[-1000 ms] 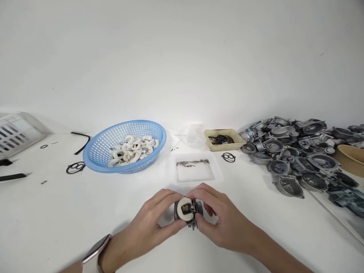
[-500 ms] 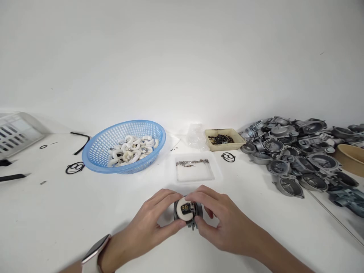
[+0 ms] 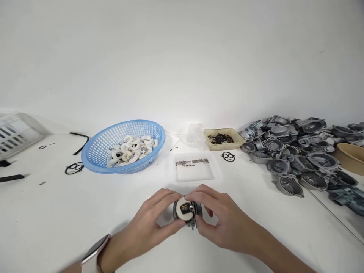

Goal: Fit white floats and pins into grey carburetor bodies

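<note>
Between my two hands, low in the middle of the head view, is a grey metal carburetor body (image 3: 176, 214) with its open side up. A white C-shaped float (image 3: 180, 213) lies in it, and small brass jets (image 3: 184, 207) show in the float's opening. My left hand (image 3: 153, 218) grips the body's left side, thumb at the front and fingers at the back. My right hand (image 3: 220, 220) closes on the right side, its thumb and fingertips by the float's hinge end. Fingers hide part of the rim.
A blue basket (image 3: 95, 165) holds several white floats. Behind my hands are a clear tray (image 3: 195, 176) of small metal pins and a yellowish tray (image 3: 227, 146) of black gaskets. Carburetor bodies (image 3: 290, 185) are heaped at right. Loose gaskets (image 3: 228, 156) and a white crate (image 3: 17, 132) lie around.
</note>
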The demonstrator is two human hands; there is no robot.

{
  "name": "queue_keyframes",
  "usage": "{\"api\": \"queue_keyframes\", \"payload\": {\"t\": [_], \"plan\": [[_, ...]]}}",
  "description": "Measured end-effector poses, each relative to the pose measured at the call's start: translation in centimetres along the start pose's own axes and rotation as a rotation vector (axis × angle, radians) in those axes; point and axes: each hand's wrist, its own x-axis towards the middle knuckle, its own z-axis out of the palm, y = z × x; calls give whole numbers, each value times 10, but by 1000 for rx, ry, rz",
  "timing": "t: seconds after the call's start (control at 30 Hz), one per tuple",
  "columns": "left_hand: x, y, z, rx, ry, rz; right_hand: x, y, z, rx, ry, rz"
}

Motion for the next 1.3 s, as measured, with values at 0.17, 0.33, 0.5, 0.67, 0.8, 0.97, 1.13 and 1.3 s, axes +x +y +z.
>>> {"api": "queue_keyframes", "payload": {"t": [0.17,0.33,0.5,0.67,0.8,0.97,1.13,1.3], "plan": [[-1,-1,0,-7,-3,11,1,1,2,-5,13,3],[-2,-2,0,-21,-21,-7,0,2,4,-2,26,10],[-2,-3,0,-35,-42,-15,1,2,5,-12,47,5],[-2,-3,0,-38,-51,-17,2,3,6,-12,57,19],[-3,-4,1,-43,-53,-12,2,4,8,-12,75,12],[-2,-4,1,-43,-60,-21,1,4,9,-4,100,-10],[-3,-4,1,-38,-56,-16,0,4,11,-1,107,-6],[-4,-5,1,-16,-49,-10,0,3,8,31,83,-8]]}}
